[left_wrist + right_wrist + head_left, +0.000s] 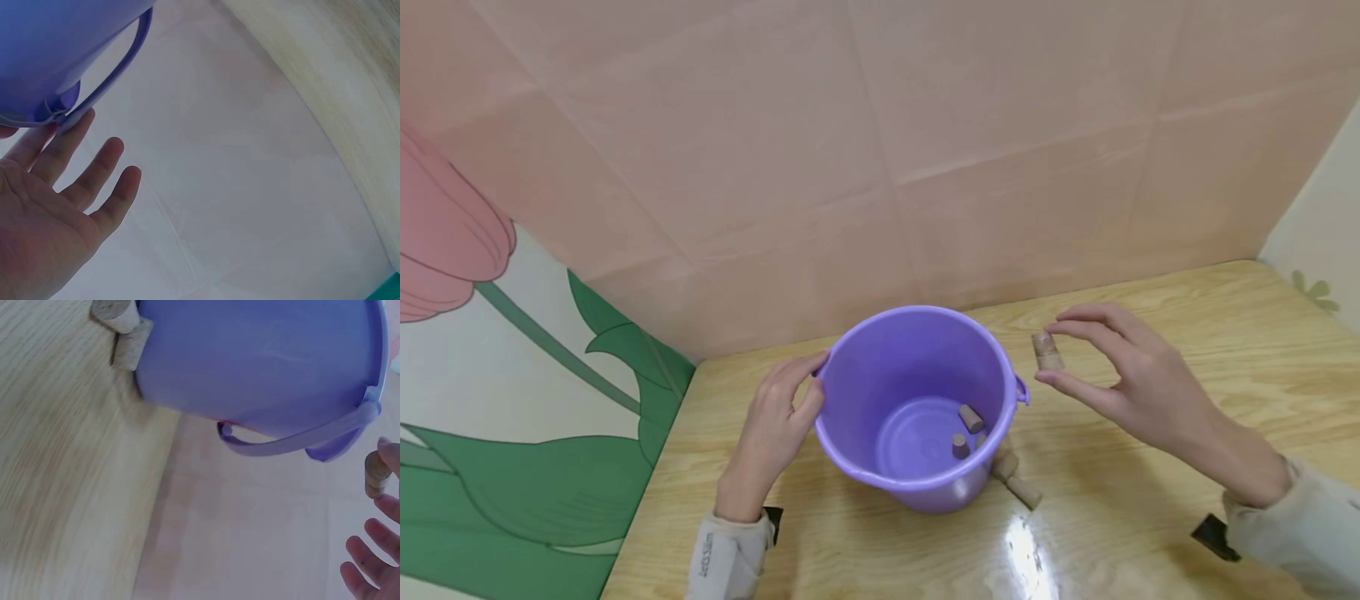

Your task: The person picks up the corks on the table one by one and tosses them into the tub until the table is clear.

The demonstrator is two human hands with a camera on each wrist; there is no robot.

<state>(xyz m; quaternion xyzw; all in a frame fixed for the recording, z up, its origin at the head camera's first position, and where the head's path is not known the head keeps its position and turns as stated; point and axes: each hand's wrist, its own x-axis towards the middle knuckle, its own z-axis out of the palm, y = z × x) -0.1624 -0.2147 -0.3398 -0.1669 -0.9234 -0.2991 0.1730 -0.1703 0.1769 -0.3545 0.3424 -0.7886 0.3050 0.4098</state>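
A purple bucket (917,350) stands upright on the table in the head view. My left hand (778,417) grips its rim at the left, thumb and fingertips at the edge; in the left wrist view the fingers (65,150) reach the bucket's handle (119,69). To the right of the bucket, my right hand (1138,379) pinches a cork (1047,352) between thumb and fingertip, raised above the table. The same cork (376,475) shows at the right edge of the right wrist view. Inside, a cork (970,418) and another cork (960,446) lie on the bottom, beside a third partly hidden by the rim.
Close against the bucket's lower right side, two loose corks (1025,492) lie on the wooden table (850,550). A pink-covered wall (910,167) rises behind the table, and a tulip-patterned panel (527,467) is at the left.
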